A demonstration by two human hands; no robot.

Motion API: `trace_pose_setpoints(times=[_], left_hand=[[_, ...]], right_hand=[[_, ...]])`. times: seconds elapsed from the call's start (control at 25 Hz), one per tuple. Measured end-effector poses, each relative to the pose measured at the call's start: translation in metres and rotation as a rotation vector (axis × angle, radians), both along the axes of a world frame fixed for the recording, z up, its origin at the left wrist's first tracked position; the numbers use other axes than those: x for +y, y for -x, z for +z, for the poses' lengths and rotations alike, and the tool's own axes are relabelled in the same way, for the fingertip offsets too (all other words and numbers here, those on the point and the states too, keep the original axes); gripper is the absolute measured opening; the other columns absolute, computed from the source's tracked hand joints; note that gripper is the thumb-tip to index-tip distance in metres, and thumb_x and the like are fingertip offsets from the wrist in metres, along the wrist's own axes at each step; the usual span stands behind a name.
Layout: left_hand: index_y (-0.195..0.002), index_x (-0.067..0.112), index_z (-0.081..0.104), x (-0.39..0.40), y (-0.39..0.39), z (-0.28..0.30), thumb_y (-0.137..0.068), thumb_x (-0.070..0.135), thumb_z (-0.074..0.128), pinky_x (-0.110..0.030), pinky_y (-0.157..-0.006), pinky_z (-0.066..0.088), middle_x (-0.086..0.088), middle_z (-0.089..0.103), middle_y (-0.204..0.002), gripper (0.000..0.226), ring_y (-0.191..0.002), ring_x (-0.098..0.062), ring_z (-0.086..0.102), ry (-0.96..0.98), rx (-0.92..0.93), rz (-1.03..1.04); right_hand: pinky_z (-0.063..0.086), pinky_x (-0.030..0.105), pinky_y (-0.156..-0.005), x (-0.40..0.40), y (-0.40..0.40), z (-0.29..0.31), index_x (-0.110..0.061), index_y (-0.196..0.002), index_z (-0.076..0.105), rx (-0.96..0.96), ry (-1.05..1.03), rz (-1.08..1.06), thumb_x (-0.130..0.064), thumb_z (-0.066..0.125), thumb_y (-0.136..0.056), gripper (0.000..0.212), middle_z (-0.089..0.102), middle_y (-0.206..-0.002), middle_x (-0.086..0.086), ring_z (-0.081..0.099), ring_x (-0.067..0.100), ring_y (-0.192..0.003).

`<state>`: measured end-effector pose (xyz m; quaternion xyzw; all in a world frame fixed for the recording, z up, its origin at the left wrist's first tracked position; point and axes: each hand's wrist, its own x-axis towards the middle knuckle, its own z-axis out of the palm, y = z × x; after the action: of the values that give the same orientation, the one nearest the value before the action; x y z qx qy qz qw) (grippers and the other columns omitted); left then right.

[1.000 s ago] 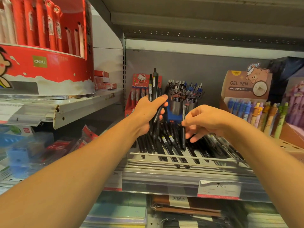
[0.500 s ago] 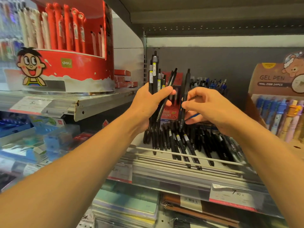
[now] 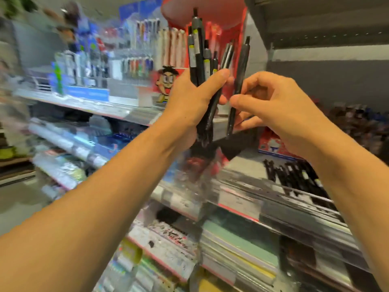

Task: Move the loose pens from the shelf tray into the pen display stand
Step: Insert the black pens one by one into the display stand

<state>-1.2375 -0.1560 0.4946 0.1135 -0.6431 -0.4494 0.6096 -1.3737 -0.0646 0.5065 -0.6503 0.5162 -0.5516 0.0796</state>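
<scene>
My left hand point(image 3: 190, 102) grips a bunch of several black pens point(image 3: 199, 57), held upright in front of the red display drum point(image 3: 212, 24). My right hand point(image 3: 271, 102) pinches a single black pen point(image 3: 239, 81) upright, just right of the bunch. More loose black pens point(image 3: 294, 175) lie in the shelf tray point(image 3: 273, 199) at the lower right. A pen display stand point(image 3: 134, 57) with rows of pens shows blurred on the upper shelf at the left.
The view is smeared by head motion. A red cartoon-printed drum of pens stands on the upper shelf point(image 3: 101, 106). Notebooks and packets point(image 3: 231, 245) fill the lower shelves. A red printed box point(image 3: 273, 146) sits behind the tray.
The view has swung left and both hands have lifted away from the tray. The left hand still grips its bunch; the right hand has raised its single pen beside it.
</scene>
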Motion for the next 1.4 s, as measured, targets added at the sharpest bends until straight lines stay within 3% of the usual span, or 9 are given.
trace_pose_setpoints(times=[0.16, 0.24, 0.36, 0.6, 0.72, 1.04, 1.16, 1.4], left_hand=[[-0.096, 0.012, 0.067, -0.029, -0.112, -0.006, -0.095, 0.020, 0.067, -0.021, -0.054, 0.047, 0.001, 0.075, -0.086, 0.008, -0.058, -0.007, 0.062, -0.036, 0.031, 0.100], [-0.099, 0.011, 0.065, -0.047, -0.168, -0.015, -0.095, 0.021, 0.067, -0.024, -0.053, 0.046, 0.003, 0.075, -0.085, 0.010, -0.056, -0.008, 0.059, -0.094, 0.025, 0.167], [-0.104, 0.003, 0.065, -0.080, -0.254, -0.026, -0.096, 0.018, 0.066, -0.025, -0.051, 0.045, 0.006, 0.072, -0.074, 0.018, -0.053, -0.008, 0.057, -0.133, 0.008, 0.240], [-0.111, -0.003, 0.066, -0.153, -0.386, -0.035, -0.096, 0.018, 0.065, -0.021, -0.049, 0.047, 0.005, 0.074, -0.077, 0.026, -0.054, -0.007, 0.059, -0.166, -0.029, 0.326], [-0.105, -0.001, 0.068, -0.201, -0.430, -0.045, -0.096, 0.018, 0.066, -0.018, -0.045, 0.044, 0.004, 0.072, -0.070, 0.021, -0.051, -0.005, 0.059, -0.181, -0.026, 0.351], [-0.095, 0.009, 0.070, -0.386, -0.503, -0.063, -0.094, 0.018, 0.068, -0.016, -0.046, 0.043, -0.004, 0.076, -0.086, 0.009, -0.054, -0.008, 0.063, -0.188, -0.001, 0.412], [-0.088, 0.015, 0.070, -0.470, -0.532, -0.053, -0.094, 0.020, 0.068, -0.020, -0.049, 0.044, -0.010, 0.077, -0.090, 0.008, -0.056, -0.009, 0.063, -0.204, -0.031, 0.445], [-0.090, 0.016, 0.067, -0.616, -0.588, -0.040, -0.095, 0.018, 0.067, -0.019, -0.044, 0.047, 0.009, 0.076, -0.072, 0.005, -0.052, -0.005, 0.063, -0.265, -0.031, 0.483]], right_hand=[[0.065, 0.043, -0.068, -0.042, -0.094, 0.004, -0.009, -0.095, 0.064, 0.026, 0.000, 0.148, -0.008, 0.072, -0.091, 0.008, 0.069, -0.082, 0.013, 0.067, 0.014, -0.064], [0.064, 0.045, -0.069, -0.068, -0.146, 0.001, -0.009, -0.092, 0.064, 0.031, -0.016, 0.182, -0.005, 0.070, -0.091, 0.007, 0.067, -0.077, 0.009, 0.066, 0.013, -0.060], [0.063, 0.046, -0.071, -0.112, -0.225, -0.004, 0.000, -0.100, 0.064, 0.038, -0.050, 0.195, -0.007, 0.073, -0.090, 0.015, 0.071, -0.087, 0.022, 0.066, 0.017, -0.066], [0.060, 0.040, -0.065, -0.206, -0.345, -0.012, -0.011, -0.089, 0.061, 0.025, -0.085, 0.241, -0.008, 0.075, -0.089, 0.014, 0.070, -0.083, 0.020, 0.067, 0.018, -0.058], [0.059, 0.038, -0.063, -0.261, -0.385, -0.018, -0.012, -0.088, 0.061, 0.017, -0.107, 0.237, -0.009, 0.076, -0.088, 0.015, 0.069, -0.082, 0.020, 0.067, 0.022, -0.061], [0.063, 0.048, -0.069, -0.461, -0.464, -0.032, -0.008, -0.079, 0.059, 0.088, -0.171, 0.207, -0.001, 0.064, -0.090, 0.015, 0.067, -0.078, 0.024, 0.066, 0.024, -0.062], [0.064, 0.052, -0.070, -0.549, -0.493, -0.021, -0.010, -0.077, 0.057, 0.069, -0.168, 0.185, -0.003, 0.067, -0.089, 0.017, 0.064, -0.067, 0.011, 0.066, 0.022, -0.060], [0.063, 0.057, -0.068, -0.683, -0.544, 0.013, -0.008, -0.078, 0.058, 0.053, -0.072, 0.122, -0.003, 0.069, -0.088, 0.016, 0.064, -0.063, 0.008, 0.069, 0.023, -0.056]])
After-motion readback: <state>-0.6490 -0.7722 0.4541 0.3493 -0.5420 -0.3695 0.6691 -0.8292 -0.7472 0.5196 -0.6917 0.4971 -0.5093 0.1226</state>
